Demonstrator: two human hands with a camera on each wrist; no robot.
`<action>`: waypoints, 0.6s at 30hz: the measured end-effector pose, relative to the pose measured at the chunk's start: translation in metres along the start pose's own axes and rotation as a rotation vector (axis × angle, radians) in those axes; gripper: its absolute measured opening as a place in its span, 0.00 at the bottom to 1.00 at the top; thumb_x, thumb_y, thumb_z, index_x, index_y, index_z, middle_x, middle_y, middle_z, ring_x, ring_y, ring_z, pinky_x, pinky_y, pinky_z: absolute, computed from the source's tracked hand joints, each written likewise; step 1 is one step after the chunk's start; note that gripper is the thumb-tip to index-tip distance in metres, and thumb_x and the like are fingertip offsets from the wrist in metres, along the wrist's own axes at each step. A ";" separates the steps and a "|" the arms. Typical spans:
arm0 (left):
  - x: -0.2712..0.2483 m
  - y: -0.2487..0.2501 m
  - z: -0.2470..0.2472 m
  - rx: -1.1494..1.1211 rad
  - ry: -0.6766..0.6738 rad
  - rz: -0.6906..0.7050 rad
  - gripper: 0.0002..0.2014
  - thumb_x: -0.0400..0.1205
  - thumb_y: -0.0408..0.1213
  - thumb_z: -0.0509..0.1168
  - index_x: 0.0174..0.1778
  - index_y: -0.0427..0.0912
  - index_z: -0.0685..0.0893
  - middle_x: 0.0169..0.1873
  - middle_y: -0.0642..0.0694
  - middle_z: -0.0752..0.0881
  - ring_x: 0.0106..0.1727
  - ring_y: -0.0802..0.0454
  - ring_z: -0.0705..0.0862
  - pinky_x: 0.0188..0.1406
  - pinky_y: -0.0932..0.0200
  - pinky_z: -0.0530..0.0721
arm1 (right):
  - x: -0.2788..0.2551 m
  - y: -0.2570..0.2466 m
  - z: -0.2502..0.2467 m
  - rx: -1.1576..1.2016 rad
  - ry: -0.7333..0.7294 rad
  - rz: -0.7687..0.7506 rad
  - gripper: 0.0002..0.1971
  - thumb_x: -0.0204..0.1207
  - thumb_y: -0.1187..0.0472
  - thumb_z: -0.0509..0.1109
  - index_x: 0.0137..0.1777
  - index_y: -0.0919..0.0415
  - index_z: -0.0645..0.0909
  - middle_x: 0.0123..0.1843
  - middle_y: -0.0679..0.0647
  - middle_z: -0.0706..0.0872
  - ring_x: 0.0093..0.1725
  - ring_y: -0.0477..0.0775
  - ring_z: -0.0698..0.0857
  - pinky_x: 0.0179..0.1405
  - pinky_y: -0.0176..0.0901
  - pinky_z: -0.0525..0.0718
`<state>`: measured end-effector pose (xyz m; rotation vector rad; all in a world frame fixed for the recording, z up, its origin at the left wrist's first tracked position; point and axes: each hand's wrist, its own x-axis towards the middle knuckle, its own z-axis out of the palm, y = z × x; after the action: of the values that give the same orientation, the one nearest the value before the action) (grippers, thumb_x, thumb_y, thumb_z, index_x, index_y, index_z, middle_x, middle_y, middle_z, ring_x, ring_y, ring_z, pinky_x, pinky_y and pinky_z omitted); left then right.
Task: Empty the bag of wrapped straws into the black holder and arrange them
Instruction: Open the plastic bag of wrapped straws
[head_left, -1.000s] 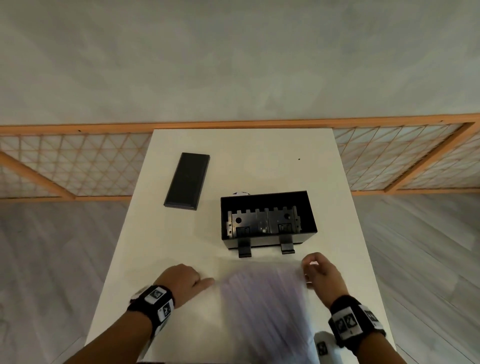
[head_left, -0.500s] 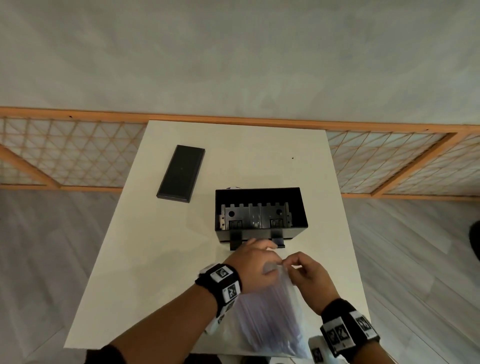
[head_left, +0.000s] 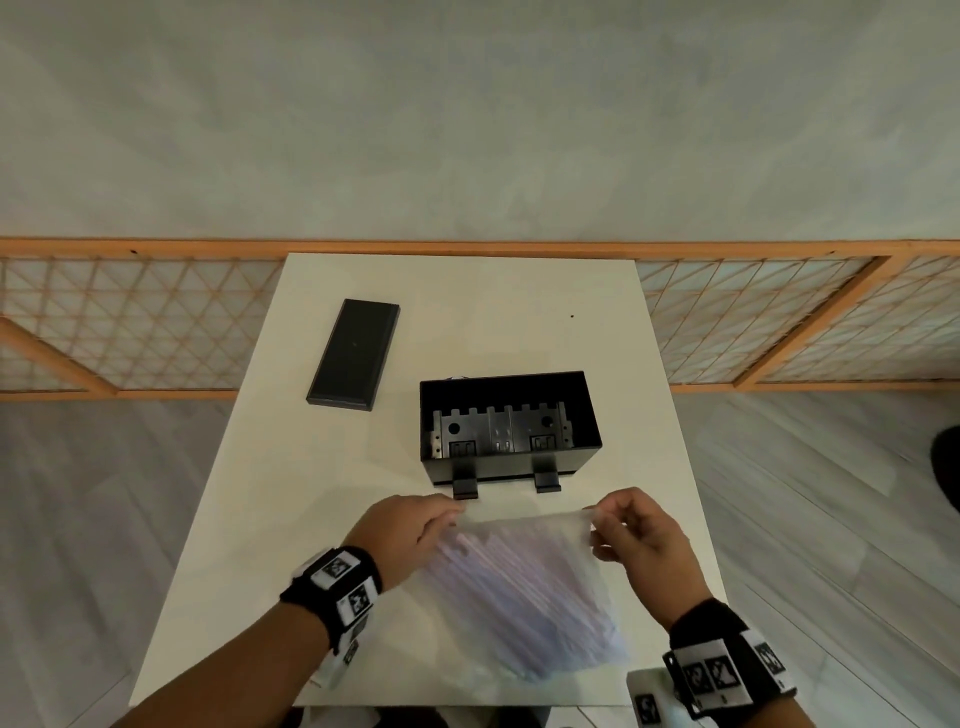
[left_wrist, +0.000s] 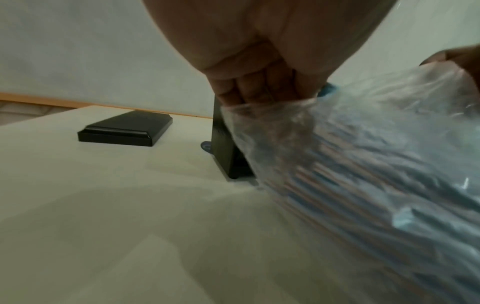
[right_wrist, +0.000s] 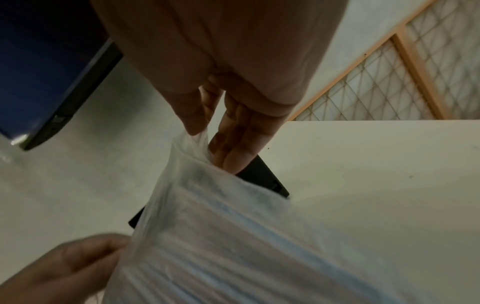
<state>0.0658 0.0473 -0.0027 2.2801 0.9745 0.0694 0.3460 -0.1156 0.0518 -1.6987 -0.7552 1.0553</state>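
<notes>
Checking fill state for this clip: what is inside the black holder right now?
The black holder shows only its grey metal insert; no straws. Its near inner corner is hidden by the front wall.

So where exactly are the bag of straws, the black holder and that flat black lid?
bag of straws (head_left: 524, 587): head view, middle of the clear plastic over the straws.
black holder (head_left: 511, 470): head view, its near outer wall.
flat black lid (head_left: 354, 358): head view, centre of its top face.

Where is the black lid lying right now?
In the head view the black lid lies flat on the white table, far left, behind and left of the open black holder, touching nothing.
</notes>
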 end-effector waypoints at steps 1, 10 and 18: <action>-0.006 0.000 -0.002 -0.010 -0.007 -0.002 0.16 0.90 0.56 0.56 0.64 0.60 0.87 0.55 0.64 0.91 0.53 0.65 0.88 0.58 0.58 0.86 | -0.001 -0.003 -0.002 0.039 0.008 0.009 0.08 0.83 0.70 0.70 0.44 0.59 0.84 0.45 0.60 0.90 0.42 0.60 0.89 0.47 0.58 0.90; -0.039 0.021 0.022 -0.133 -0.197 -0.096 0.10 0.83 0.62 0.64 0.50 0.61 0.79 0.51 0.63 0.85 0.52 0.64 0.84 0.54 0.58 0.84 | -0.020 -0.024 -0.004 0.124 -0.072 -0.023 0.05 0.85 0.69 0.67 0.48 0.62 0.82 0.51 0.73 0.86 0.44 0.61 0.84 0.44 0.50 0.86; -0.040 0.048 0.019 -0.536 -0.110 -0.296 0.14 0.85 0.62 0.60 0.50 0.55 0.77 0.49 0.55 0.88 0.45 0.55 0.88 0.47 0.55 0.86 | -0.040 -0.057 -0.004 0.402 -0.123 -0.087 0.13 0.76 0.57 0.77 0.46 0.66 0.79 0.54 0.75 0.87 0.42 0.62 0.85 0.40 0.47 0.84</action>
<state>0.0724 -0.0147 0.0180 1.6231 1.0734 0.0678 0.3318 -0.1317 0.1183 -1.2582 -0.6372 1.1699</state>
